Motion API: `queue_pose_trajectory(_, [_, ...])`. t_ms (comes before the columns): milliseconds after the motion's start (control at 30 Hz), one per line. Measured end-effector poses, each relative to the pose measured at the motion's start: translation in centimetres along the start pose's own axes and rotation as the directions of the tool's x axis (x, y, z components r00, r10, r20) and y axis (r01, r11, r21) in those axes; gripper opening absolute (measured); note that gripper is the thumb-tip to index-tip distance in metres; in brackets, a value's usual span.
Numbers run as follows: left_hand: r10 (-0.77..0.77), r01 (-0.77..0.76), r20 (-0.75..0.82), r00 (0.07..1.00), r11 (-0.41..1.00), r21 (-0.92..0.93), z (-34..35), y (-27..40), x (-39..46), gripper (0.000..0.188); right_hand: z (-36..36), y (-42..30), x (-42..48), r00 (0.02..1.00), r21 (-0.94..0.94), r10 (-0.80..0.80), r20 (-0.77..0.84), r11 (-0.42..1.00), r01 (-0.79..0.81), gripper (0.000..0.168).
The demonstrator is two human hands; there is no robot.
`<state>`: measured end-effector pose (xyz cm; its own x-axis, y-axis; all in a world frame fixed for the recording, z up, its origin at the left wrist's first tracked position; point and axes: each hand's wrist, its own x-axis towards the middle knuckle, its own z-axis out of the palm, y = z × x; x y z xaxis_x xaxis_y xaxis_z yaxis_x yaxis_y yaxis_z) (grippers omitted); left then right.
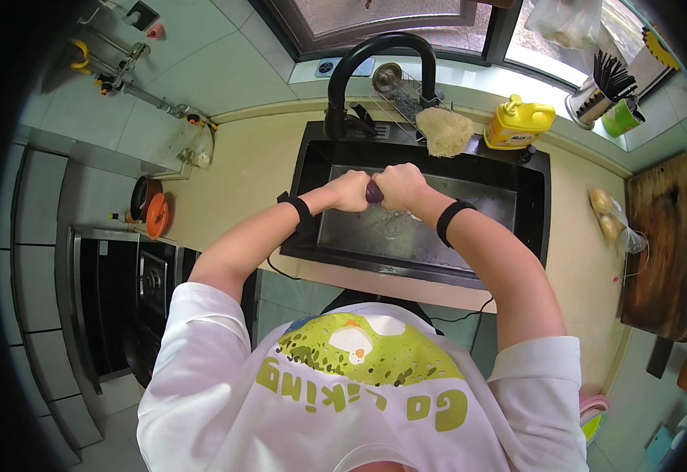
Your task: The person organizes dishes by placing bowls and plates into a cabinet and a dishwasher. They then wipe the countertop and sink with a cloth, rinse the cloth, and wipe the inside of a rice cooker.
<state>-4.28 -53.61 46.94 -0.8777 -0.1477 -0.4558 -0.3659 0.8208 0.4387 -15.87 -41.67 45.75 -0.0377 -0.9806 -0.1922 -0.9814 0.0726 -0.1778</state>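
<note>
Over the black kitchen sink [414,268], both of my hands grip one dark purple item [373,192], perhaps a cloth or a vegetable; its kind is hard to tell. My left hand [352,190] closes round its left end, and my right hand [399,184] closes round the right end. The fists nearly touch, with a short purple part showing between them. Below, the metal sink bottom looks wet, with splashing water or foam and a pale round thing partly hidden behind my right wrist.
A black curved faucet [383,41] rises behind the sink. Near its back edge are a wire rack, a tan loofah [445,131] and a yellow pump bottle [517,125]. At right are a bag of potatoes [608,215] and a wooden chopping board [662,248]; an orange bowl [156,216] stands left.
</note>
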Motion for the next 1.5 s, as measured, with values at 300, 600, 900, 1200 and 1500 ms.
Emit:
queue_pose_trajectory(300, [-0.027,0.024,-0.011,1.0,0.971,-0.237,-2.2,-1.0,-1.2,0.03,-2.8,-0.2,0.6,0.992,-0.071,-0.089,-0.088,0.994,0.083,0.031])
queue_pose_trajectory(600, [0.02,-0.141,-0.19,0.982,0.747,-0.65,9.4,-10.3,-4.0,0.073,7.9,-5.4,-0.3,0.898,0.443,0.427,-0.106,0.829,-0.342,0.053])
queue_pose_trajectory(900, [-0.216,0.242,0.109,0.97,0.879,-0.412,10.0,-13.0,-7.4,0.085,16.4,-4.3,-1.5,0.75,0.623,0.653,0.102,0.546,-0.56,0.065])
queue_pose_trajectory(1200, [-0.273,-0.204,-0.149,0.95,-0.186,-0.961,6.7,-20.9,-15.9,0.071,2.4,-22.9,10.5,0.952,0.595,0.291,-0.09,0.782,-0.182,0.054])
queue_pose_trajectory(1500, [-0.655,-0.57,-0.393,0.645,-0.07,-0.819,-0.8,-37.7,-24.3,0.035,0.4,-30.4,27.4,0.891,0.981,0.455,0.008,-0.174,0.08,0.027])
